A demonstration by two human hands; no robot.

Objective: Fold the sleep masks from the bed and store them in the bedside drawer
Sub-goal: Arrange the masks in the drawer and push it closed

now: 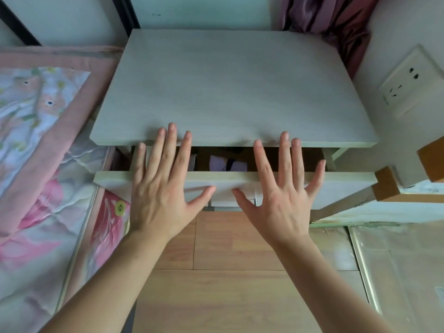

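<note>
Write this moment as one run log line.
stage: closing drawer | left hand: flat on drawer front | right hand: same | drawer: slightly open | inside: purple sleep masks

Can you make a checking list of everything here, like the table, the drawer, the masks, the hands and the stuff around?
Surface: bedside table top bare.
Job's things: drawer partly open; purple sleep masks inside.
Clutter: nothing seen.
Grippers: left hand and right hand spread flat on the drawer front, holding nothing.
Cables: nothing seen.
Surroundings: bed left with floral quilt; wall socket right; curtain behind; wooden floor below.
</note>
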